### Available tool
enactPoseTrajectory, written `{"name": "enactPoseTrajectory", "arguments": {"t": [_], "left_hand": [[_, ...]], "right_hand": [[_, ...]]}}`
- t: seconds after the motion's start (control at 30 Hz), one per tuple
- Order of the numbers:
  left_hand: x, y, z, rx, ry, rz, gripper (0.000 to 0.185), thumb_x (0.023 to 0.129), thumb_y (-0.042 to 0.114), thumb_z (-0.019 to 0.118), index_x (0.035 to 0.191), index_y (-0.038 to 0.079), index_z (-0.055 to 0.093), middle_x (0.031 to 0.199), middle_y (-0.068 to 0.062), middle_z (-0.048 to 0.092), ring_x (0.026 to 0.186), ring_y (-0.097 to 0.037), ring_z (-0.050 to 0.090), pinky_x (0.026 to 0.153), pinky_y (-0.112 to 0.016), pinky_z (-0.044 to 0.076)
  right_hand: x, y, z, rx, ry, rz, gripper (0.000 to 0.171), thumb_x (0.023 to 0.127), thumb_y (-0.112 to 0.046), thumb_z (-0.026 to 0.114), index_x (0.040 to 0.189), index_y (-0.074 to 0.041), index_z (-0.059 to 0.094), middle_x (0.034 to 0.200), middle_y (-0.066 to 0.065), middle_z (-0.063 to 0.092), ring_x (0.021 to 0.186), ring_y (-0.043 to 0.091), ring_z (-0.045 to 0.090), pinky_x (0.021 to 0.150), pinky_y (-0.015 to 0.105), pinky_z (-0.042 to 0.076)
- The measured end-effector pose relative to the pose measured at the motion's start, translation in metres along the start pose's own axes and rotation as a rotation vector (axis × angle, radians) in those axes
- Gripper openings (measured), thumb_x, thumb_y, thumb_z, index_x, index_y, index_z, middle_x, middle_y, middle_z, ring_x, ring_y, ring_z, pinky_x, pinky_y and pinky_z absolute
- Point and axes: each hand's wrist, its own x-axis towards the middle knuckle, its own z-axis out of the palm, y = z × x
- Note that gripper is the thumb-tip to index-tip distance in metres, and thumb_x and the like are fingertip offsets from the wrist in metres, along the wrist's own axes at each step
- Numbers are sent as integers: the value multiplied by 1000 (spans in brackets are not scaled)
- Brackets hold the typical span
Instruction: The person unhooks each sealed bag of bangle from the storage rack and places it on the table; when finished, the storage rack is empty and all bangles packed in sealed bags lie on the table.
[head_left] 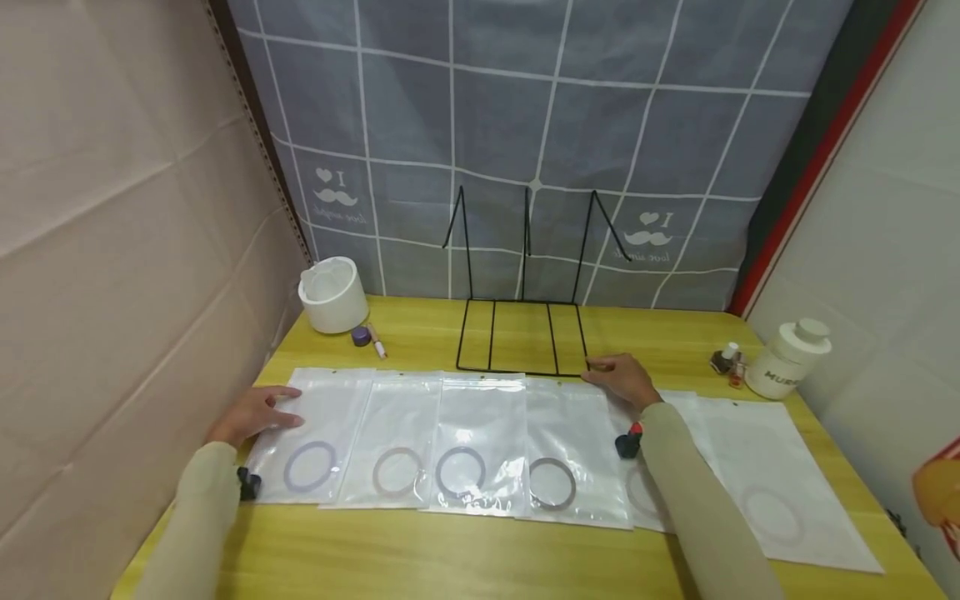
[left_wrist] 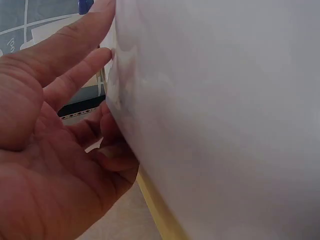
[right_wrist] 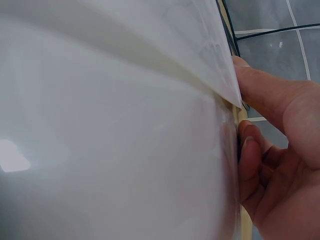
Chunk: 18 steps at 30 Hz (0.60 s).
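Note:
Several clear zip bags lie in an overlapping row, each showing a bangle-like ring. My left hand [head_left: 255, 414] rests at the left edge of the leftmost bag [head_left: 330, 408], which shows a pale purple ring [head_left: 287, 472]. In the left wrist view its thumb and fingers are spread along the bag's edge. My right hand [head_left: 624, 379] touches the top edge near the fourth bag [head_left: 566, 417], beside the front right corner of a black wire rack [head_left: 491, 333]. In the right wrist view a bag corner [right_wrist: 227, 95] lies between the thumb and the loosely bent fingers. My right forearm partly covers the fifth bag.
At the back left stand a white cup-like container [head_left: 333, 304], a small purple lid [head_left: 361, 336] and a small pink-and-white tube [head_left: 377, 343]. To the right are a white jar [head_left: 787, 358] and small bottles [head_left: 726, 360]. A grey checked cloth [head_left: 495, 125] hangs behind the table.

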Motion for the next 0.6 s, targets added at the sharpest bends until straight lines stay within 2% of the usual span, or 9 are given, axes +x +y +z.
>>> {"name": "enactPoseTrajectory", "arguments": {"t": [0.13,0.23,0.33,0.4,0.5,0.6], "left_hand": [[-5,1,-1,-46,-6,-58,87,77,37,87,148,5,48,129,-33,42,111,-44,46,98,-58,47],[-6,2,-1,-24,1,-52,86,78,37,87,148,5,49,126,-33,46,107,-42,49,94,-55,48],[-5,9,3,13,1,-36,82,79,37,86,146,4,51,128,-33,49,107,-41,50,95,-56,47],[-4,17,7,41,15,9,78,81,36,84,144,1,53,131,-35,49,106,-41,50,96,-56,46],[-2,43,15,65,51,87,68,88,35,78,140,-2,55,133,-34,51,107,-40,52,94,-54,46],[0,84,26,52,96,154,61,94,37,71,139,-1,56,130,-30,55,106,-38,54,90,-50,48]], "right_hand": [[0,-1,1,8,-8,-23,62,88,-50,74,141,-19,62,146,21,53,131,41,50,106,59,41],[1,-2,0,10,-16,-41,63,89,-51,74,141,-18,61,147,21,52,132,42,49,106,60,40],[1,3,-5,4,-20,-40,65,88,-52,74,142,-18,61,147,22,52,131,41,49,106,59,41],[1,7,-8,4,-28,-34,65,88,-52,74,142,-17,61,146,23,52,130,41,50,105,58,42],[1,12,-14,10,-60,-37,67,90,-49,73,144,-14,58,143,24,54,122,37,54,98,51,48],[-3,14,-23,52,-77,-65,65,94,-41,72,147,-10,54,131,24,59,106,32,60,84,41,53]]}}
